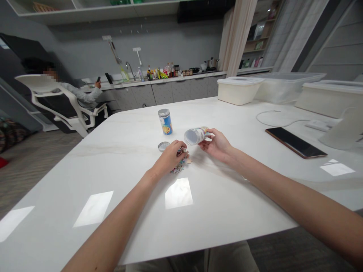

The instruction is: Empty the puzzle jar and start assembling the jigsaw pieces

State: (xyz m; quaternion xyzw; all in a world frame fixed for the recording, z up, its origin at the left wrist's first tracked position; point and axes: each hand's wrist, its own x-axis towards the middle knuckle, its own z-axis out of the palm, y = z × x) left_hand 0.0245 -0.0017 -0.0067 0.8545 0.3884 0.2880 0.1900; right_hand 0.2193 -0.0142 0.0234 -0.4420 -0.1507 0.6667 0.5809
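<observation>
1. The open can (198,134) is a short cylinder with a colourful printed wrapper; its round mouth shows a smooth, pale grey inside. It lies tilted on its side above the tabletop, mouth turned toward the left hand (169,155).
2. The person's right hand (217,145) grasps this can near its base, fingers and thumb wrapped about the wall.
3. The left hand is curled, its fingers gathered around a clump of small pieces (178,168), just beside the can's mouth.
4. More of these pieces lie loose in a heap beneath that hand: tiny, flat-looking, irregular, in mixed blue, pink, pale and dark tones.
5. A shallow, round, silvery lid (163,146) rests beside the left hand.
6. Behind it stands an upright can (166,122), silver-topped, with a blue, white and yellow-orange wrapper.
7. The table (133,162) is glossy white with faint marble-like veining, reflecting bright patches of light.
</observation>
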